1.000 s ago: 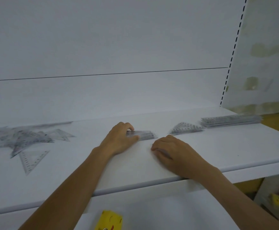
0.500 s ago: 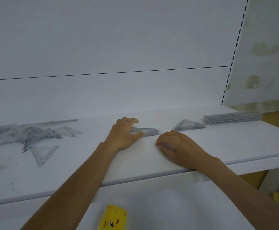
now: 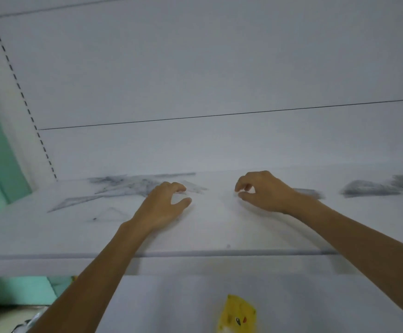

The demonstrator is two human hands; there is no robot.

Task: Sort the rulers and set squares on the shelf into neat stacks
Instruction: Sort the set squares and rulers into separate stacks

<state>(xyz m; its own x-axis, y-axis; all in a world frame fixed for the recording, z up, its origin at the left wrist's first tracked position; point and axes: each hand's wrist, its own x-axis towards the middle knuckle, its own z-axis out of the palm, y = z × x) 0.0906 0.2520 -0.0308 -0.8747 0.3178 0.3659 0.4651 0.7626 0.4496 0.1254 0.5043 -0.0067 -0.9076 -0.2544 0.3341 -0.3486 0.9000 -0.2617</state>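
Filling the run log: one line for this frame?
left hand open, at loose pile | right hand open, empty | sorted stacks at right

Matt, smooth white shelf (image 3: pixel 219 236) bears clear plastic set squares (image 3: pixel 114 191), blurred

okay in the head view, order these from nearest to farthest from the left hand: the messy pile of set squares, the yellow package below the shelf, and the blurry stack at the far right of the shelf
From the left hand:
1. Messy pile of set squares, at its fingertips, toward the left.
2. Yellow package, below the shelf, toward the viewer.
3. Blurry stack, far right, beyond the right hand.
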